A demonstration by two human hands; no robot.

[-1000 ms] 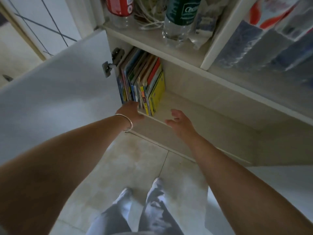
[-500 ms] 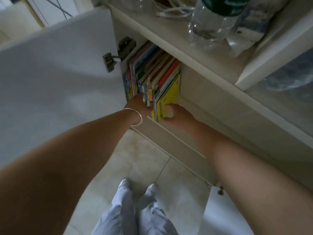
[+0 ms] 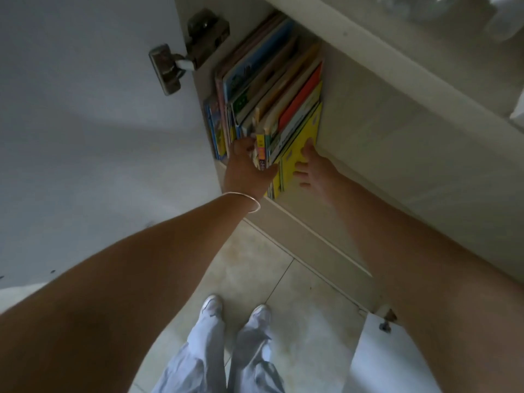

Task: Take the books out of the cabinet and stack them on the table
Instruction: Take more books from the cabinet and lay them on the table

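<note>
A row of thin, colourful books (image 3: pixel 272 89) stands upright at the left end of the low cabinet shelf (image 3: pixel 397 154). My left hand (image 3: pixel 243 165), a bangle on its wrist, reaches into the row. Its fingertips are tucked between the spines and its thumb stretches right across the lower spines, gripping a bundle of books. My right hand (image 3: pixel 313 168) lies against the yellow cover (image 3: pixel 304 134) of the outermost book on the right, fingers spread and fairly straight. The table is out of view.
The open white cabinet door (image 3: pixel 85 123) with its metal hinge (image 3: pixel 175 63) stands close on the left. Another door's corner (image 3: pixel 382 350) sits low right. An upper shelf edge (image 3: pixel 411 52) overhangs the books. Below are my legs and white shoes (image 3: pixel 235 313) on the tiled floor.
I have leaned closer to the shelf. My left fingers have pushed deeper between the spines, and my right hand has slid up flat onto the yellow cover.
</note>
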